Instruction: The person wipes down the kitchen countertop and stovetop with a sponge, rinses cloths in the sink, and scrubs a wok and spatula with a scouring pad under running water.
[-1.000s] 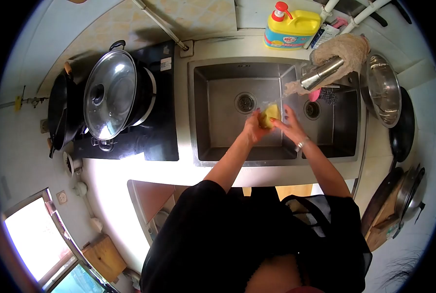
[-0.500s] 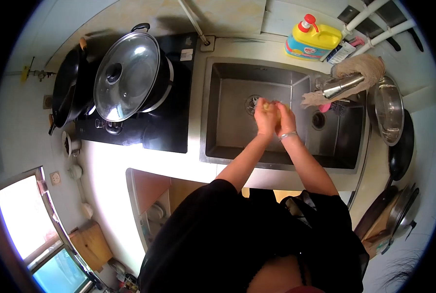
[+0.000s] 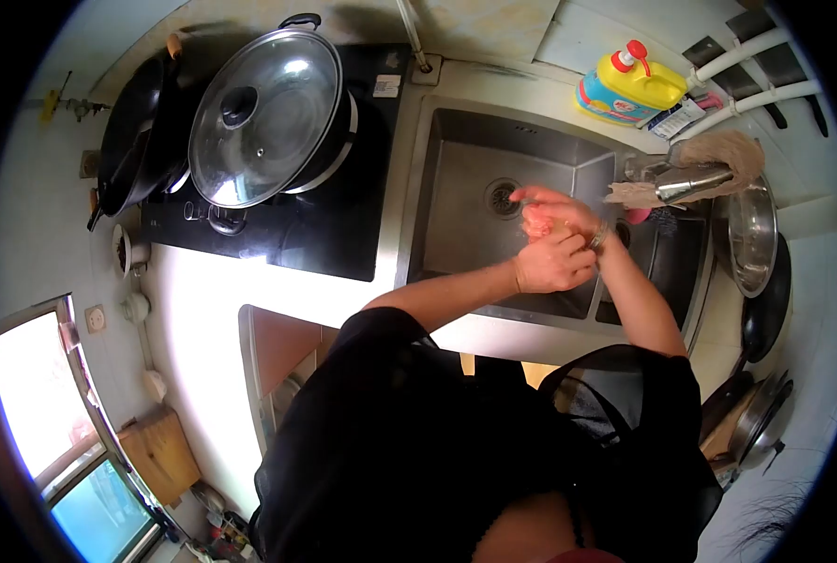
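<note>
Over the left basin of the steel sink, my two hands are pressed together. My left hand is closed, its knuckles up, just below the other hand. A bracelet is on the wrist of my right hand, whose index finger points left above curled fingers. A trace of pale yellow shows between the hands, but the fingers hide nearly all of it. Up and to the right, the metal faucet has a brown cloth wrapped around it.
A lidded pot and a black wok are on the black stove at left. Behind the sink stands a yellow soap bottle. A steel bowl and a black pan lean at right.
The camera view has shifted and turned. The yellow piece, plain to see a second ago, is now nearly covered. My left hand has moved from beside my right hand to below it and closed.
</note>
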### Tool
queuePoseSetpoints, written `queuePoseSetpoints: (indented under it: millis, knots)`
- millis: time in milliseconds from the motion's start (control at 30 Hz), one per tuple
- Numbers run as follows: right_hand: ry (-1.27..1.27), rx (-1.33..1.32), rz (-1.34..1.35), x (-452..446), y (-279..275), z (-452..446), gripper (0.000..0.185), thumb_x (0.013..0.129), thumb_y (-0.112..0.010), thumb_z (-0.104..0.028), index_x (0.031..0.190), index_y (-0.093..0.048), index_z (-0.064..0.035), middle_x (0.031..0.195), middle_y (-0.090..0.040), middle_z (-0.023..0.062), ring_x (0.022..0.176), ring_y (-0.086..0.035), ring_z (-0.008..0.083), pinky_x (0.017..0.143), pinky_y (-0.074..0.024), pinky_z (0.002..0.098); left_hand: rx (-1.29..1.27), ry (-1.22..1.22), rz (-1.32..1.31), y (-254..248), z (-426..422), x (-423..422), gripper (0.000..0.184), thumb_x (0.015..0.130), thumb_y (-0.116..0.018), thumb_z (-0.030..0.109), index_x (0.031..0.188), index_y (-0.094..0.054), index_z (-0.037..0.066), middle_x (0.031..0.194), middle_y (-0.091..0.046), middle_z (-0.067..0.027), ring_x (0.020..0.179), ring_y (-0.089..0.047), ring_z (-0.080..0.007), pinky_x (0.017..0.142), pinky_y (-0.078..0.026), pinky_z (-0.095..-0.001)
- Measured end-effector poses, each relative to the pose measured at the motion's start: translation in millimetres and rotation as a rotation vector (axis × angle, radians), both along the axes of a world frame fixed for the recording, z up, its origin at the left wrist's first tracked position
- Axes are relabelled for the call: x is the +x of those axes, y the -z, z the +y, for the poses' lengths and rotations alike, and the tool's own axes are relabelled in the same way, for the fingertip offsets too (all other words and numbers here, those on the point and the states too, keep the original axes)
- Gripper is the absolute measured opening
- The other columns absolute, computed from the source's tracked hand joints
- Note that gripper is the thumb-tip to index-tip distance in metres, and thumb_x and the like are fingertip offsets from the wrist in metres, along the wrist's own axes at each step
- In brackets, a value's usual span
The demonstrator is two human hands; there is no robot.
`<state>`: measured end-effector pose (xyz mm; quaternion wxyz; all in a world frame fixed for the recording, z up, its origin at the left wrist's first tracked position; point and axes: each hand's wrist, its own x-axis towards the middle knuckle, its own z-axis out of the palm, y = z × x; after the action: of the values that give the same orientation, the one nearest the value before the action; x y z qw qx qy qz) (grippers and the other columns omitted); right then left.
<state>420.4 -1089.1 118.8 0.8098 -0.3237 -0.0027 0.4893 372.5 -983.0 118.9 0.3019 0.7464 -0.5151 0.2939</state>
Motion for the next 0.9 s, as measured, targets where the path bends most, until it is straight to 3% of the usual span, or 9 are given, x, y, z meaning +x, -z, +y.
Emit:
queuePoseSetpoints:
  millis: [67,267,400,567,700,767,800,867,900]
  knots:
    - [-0.098,-0.331,-0.220,5,-1,8,0.023,0.079,-0.048,-0.008,0.101,-0.053,-0.0010,0.065,-0.044,-0.0014,0.056,-0.040,0.0072,0.052,-0.0346,0.0177,0.054,0.068,-0.078,6,3,0,0.011,0.053,-0.053,0.022,0.059,-0.052,0.012,0.071,-0.046,-0.0005,0.073,-0.048,-0.0171,0.065,-0.040,-0.0291]
    - [-0.457,-0.654,-0.435,9,7,36,0.021,0.073,-0.042,0.001,0.085,-0.060,-0.0032,0.053,-0.039,-0.0044,0.050,-0.036,0.0058,0.045,-0.0298,0.0199,0.347,0.101,-0.253,75,-5,-4,0.015,0.051,-0.053,0.025,0.056,-0.060,0.013,0.068,-0.052,-0.0024,0.071,-0.052,-0.0175,0.066,-0.041,-0.0284]
    - [-0.504,-0.850,-0.477,2,59,47,0.017,0.075,-0.044,-0.004,0.074,-0.061,-0.0078,0.056,-0.040,-0.0033,0.050,-0.037,0.0062,0.045,-0.0301,0.0231,0.553,0.063,-0.168,143,-23,-18,0.016,0.058,-0.054,0.024,0.065,-0.063,0.012,0.072,-0.056,-0.0039,0.072,-0.053,-0.0181,0.064,-0.040,-0.0320]
    - [-0.582,-1.102,-0.751,-13,81,65,0.023,0.069,-0.040,-0.004,0.068,-0.062,-0.0110,0.061,-0.051,0.0088,0.059,-0.051,0.0207,0.056,-0.0404,0.0330,1.031,-0.205,1.142,47,1,-5,0.036,0.067,-0.054,0.045,0.078,-0.062,0.012,0.074,-0.056,-0.0027,0.072,-0.052,-0.0150,0.057,-0.039,-0.0362]
    - [-0.653,-1.229,-0.820,-20,66,80,0.021,0.062,-0.042,-0.002,0.063,-0.061,-0.0106,0.076,-0.058,0.0123,0.079,-0.055,0.0274,0.070,-0.0429,0.0337,0.730,-0.195,1.134,0,26,-4,0.044,0.059,-0.056,0.054,0.076,-0.062,0.013,0.073,-0.055,-0.0016,0.075,-0.052,-0.0133,0.058,-0.039,-0.0371]
    - [-0.658,-1.262,-0.809,-22,74,81,0.022,0.064,-0.042,-0.002,0.067,-0.061,-0.0118,0.077,-0.058,0.0126,0.082,-0.055,0.0278,0.071,-0.0425,0.0340,1.172,-0.301,1.288,-50,39,8,0.029,0.078,-0.043,0.033,0.083,-0.058,0.010,0.082,-0.054,-0.0048,0.079,-0.050,-0.0144,0.066,-0.038,-0.0363]
    - [-0.653,-1.262,-0.815,-26,85,75,0.022,0.064,-0.042,-0.002,0.067,-0.061,-0.0118,0.077,-0.058,0.0126,0.082,-0.055,0.0278,0.071,-0.0425,0.0340,1.075,-0.197,1.163,-11,39,-8,0.025,0.076,-0.044,0.031,0.082,-0.058,0.011,0.084,-0.054,-0.0047,0.081,-0.051,-0.0156,0.070,-0.038,-0.0363]
    - [-0.099,-1.185,-0.917,-35,107,65,0.027,0.069,-0.039,-0.001,0.077,-0.062,-0.0128,0.068,-0.058,0.0095,0.068,-0.056,0.0226,0.061,-0.0442,0.0322,0.728,0.183,0.258,98,11,-31,0.019,0.073,-0.046,0.027,0.081,-0.058,0.013,0.088,-0.054,-0.0047,0.084,-0.051,-0.0181,0.077,-0.037,-0.0362]
    - [-0.219,-1.188,-0.481,-30,57,71,0.029,0.078,-0.037,-0.003,0.090,-0.061,-0.0139,0.059,-0.054,0.0053,0.052,-0.052,0.0153,0.049,-0.0422,0.0281,0.546,0.202,-0.072,110,16,-33,0.017,0.072,-0.048,0.024,0.080,-0.058,0.015,0.090,-0.054,-0.0046,0.086,-0.051,-0.0193,0.080,-0.037,-0.0362]
